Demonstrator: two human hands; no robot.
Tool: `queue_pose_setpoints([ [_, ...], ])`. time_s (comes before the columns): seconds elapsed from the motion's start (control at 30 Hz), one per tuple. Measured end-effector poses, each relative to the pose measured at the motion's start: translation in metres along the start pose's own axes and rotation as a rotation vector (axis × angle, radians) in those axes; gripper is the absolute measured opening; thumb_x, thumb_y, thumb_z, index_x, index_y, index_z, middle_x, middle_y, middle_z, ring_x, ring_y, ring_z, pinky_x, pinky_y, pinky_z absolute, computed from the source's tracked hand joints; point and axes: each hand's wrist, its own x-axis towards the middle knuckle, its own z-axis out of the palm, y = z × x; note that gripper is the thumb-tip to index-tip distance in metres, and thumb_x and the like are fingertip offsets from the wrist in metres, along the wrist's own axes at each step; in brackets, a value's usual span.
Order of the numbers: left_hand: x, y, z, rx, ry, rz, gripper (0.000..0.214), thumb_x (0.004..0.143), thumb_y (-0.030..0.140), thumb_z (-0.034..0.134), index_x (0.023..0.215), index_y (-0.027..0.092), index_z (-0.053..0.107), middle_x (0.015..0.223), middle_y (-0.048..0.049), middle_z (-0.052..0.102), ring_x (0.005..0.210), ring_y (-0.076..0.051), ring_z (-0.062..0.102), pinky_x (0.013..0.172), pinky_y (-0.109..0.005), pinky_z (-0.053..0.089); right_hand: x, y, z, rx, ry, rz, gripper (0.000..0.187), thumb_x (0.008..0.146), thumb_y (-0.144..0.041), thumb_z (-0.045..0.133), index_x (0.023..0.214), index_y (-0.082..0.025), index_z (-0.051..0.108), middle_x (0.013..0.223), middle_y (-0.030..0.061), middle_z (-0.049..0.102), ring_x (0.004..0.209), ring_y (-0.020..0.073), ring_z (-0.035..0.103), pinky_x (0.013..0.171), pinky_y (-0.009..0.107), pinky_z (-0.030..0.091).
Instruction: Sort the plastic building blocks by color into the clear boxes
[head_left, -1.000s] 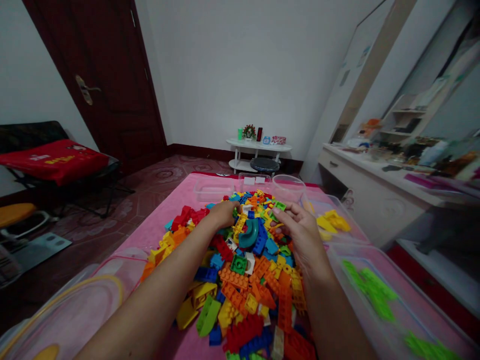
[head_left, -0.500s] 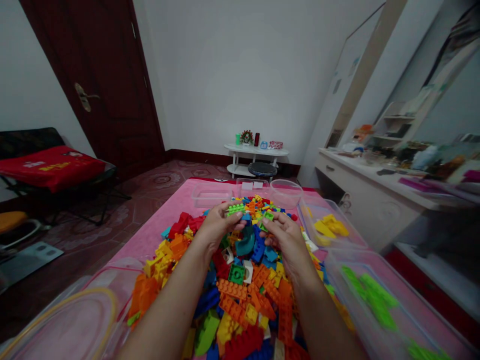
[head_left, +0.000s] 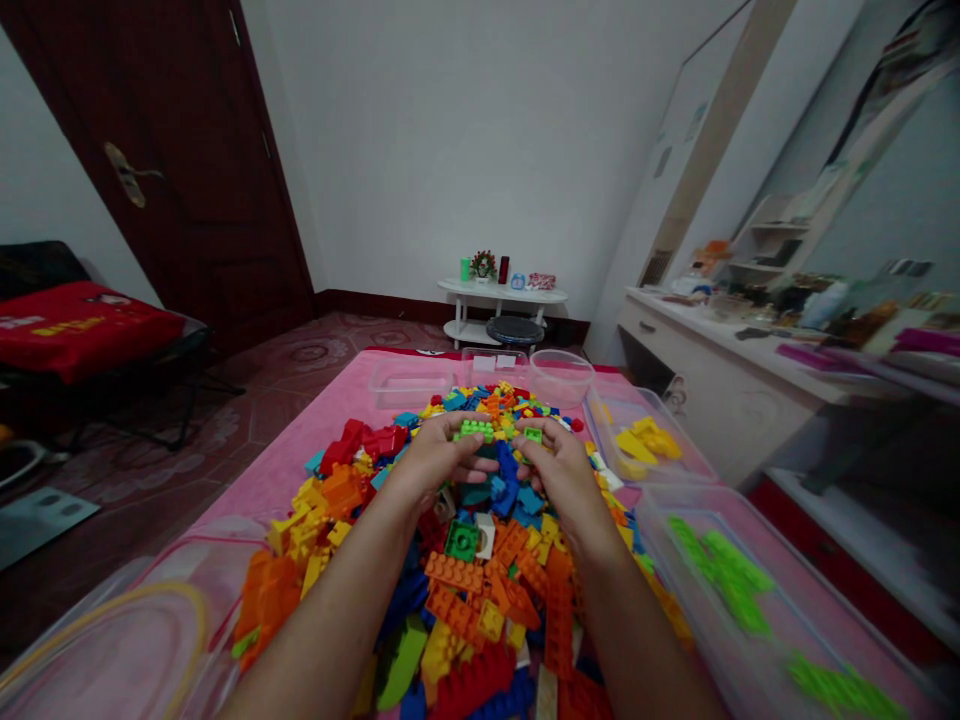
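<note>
Over the far part of a big heap of mixed toy bricks [head_left: 457, 572], my left hand [head_left: 441, 455] pinches a light green studded brick [head_left: 476, 429] between thumb and fingers. Close by on the right, my right hand [head_left: 559, 460] grips a smaller light green brick [head_left: 532, 435]. The two bricks are apart, with a narrow gap between my hands. Below them lie a blue brick [head_left: 507, 482] and a dark green square brick [head_left: 461, 541]. My fingers hide part of each held piece.
On the right, one clear bin [head_left: 709, 462] holds yellow pieces [head_left: 649, 440] and a nearer one [head_left: 660, 520] holds bright green bricks [head_left: 724, 575]. Clear containers [head_left: 412, 385] line the table's far edge. A round clear lid with a yellow rim [head_left: 201, 630] lies at the near left.
The view has shifted slightly. My right hand's brick has turned and sits more level. A curved teal piece beneath my hands is now mostly hidden. Both hands keep their bricks.
</note>
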Motion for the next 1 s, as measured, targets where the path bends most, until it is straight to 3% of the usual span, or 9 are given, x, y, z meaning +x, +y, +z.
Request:
queue_pose_setpoints([
  [0.1, -0.001, 0.0, 0.001, -0.062, -0.044, 0.004, 0.033, 0.078, 0.017, 0.063, 0.111, 0.015, 0.06, 0.101, -0.0107, 0.068, 0.075, -0.019, 0.07, 0.066, -0.028, 0.056, -0.001, -0.002, 0.001, 0.02, -0.028, -0.009, 0.03, 0.074, -0.035, 0.059, 0.098, -0.017, 0.061, 0.05, -0.0046, 0.055, 0.042, 0.0087, 0.048, 0.038, 0.016, 0.034],
  [0.23, 0.0, -0.005, 0.004, -0.213, -0.208, 0.07, 0.032, 0.073, 0.015, 0.067, 0.104, 0.014, 0.064, 0.096, -0.0074, 0.068, 0.081, -0.015, 0.066, 0.082, -0.028, 0.051, -0.004, -0.005, 0.007, 0.1, -0.095, 0.007, 0.036, 0.074, -0.036, 0.059, 0.105, -0.017, 0.06, 0.061, -0.0011, 0.061, 0.055, 0.0129, 0.059, 0.044, 0.019, 0.044],
  [0.37, 0.0, -0.009, 0.01, -0.297, -0.28, 0.093, 0.04, 0.069, 0.011, 0.065, 0.109, 0.014, 0.065, 0.078, -0.0013, 0.063, 0.063, -0.008, 0.057, 0.071, -0.023, 0.048, -0.007, -0.005, 0.013, 0.182, -0.137, 0.0, 0.044, 0.076, -0.037, 0.061, 0.114, -0.017, 0.053, 0.068, 0.0, 0.063, 0.058, 0.0128, 0.06, 0.045, 0.02, 0.048],
  [0.5, -0.001, -0.01, 0.017, -0.361, -0.323, 0.04, 0.057, 0.064, 0.002, 0.058, 0.119, 0.017, 0.06, 0.07, 0.0011, 0.059, 0.062, -0.007, 0.056, 0.068, -0.021, 0.046, -0.007, -0.004, 0.013, 0.26, -0.074, -0.003, 0.048, 0.07, -0.04, 0.068, 0.11, -0.017, 0.054, 0.058, -0.0034, 0.06, 0.048, 0.01, 0.055, 0.04, 0.017, 0.043],
  [0.67, -0.001, -0.006, 0.014, -0.487, -0.347, 0.019, 0.068, 0.063, -0.001, 0.049, 0.128, 0.014, 0.051, 0.092, -0.0071, 0.068, 0.084, -0.015, 0.064, 0.089, -0.031, 0.047, -0.006, -0.007, 0.005, 0.436, -0.031, 0.05, 0.03, 0.067, -0.037, 0.072, 0.086, -0.017, 0.06, 0.07, -0.0006, 0.062, 0.054, 0.0089, 0.056, 0.041, 0.016, 0.043],
  [0.77, 0.002, -0.003, 0.009, -0.557, -0.338, 0.036, 0.067, 0.066, 0.005, 0.048, 0.132, 0.009, 0.045, 0.105, -0.0128, 0.067, 0.098, -0.019, 0.063, 0.095, -0.033, 0.044, -0.008, -0.009, 0.003, 0.481, -0.093, 0.059, 0.023, 0.072, -0.036, 0.067, 0.081, -0.017, 0.059, 0.07, -0.0005, 0.06, 0.055, 0.0087, 0.056, 0.04, 0.015, 0.041],
  [0.87, 0.004, -0.003, 0.007, -0.562, -0.305, 0.043, 0.061, 0.074, 0.018, 0.046, 0.134, 0.007, 0.043, 0.109, -0.0164, 0.066, 0.098, -0.024, 0.063, 0.083, -0.035, 0.05, -0.012, -0.011, 0.005, 0.455, -0.202, 0.088, 0.022, 0.074, -0.034, 0.064, 0.084, -0.017, 0.058, 0.074, 0.0003, 0.06, 0.054, 0.0079, 0.055, 0.037, 0.013, 0.039],
  [1.0, 0.001, -0.001, 0.012, -0.439, -0.288, 0.047, 0.061, 0.079, 0.033, 0.042, 0.137, 0.015, 0.04, 0.114, -0.015, 0.062, 0.077, -0.024, 0.063, 0.048, -0.03, 0.046, -0.016, -0.012, 0.013, 0.302, -0.266, 0.111, 0.032, 0.07, -0.034, 0.067, 0.098, -0.019, 0.059, 0.082, 0.0001, 0.062, 0.051, 0.0074, 0.056, 0.036, 0.015, 0.044],
])
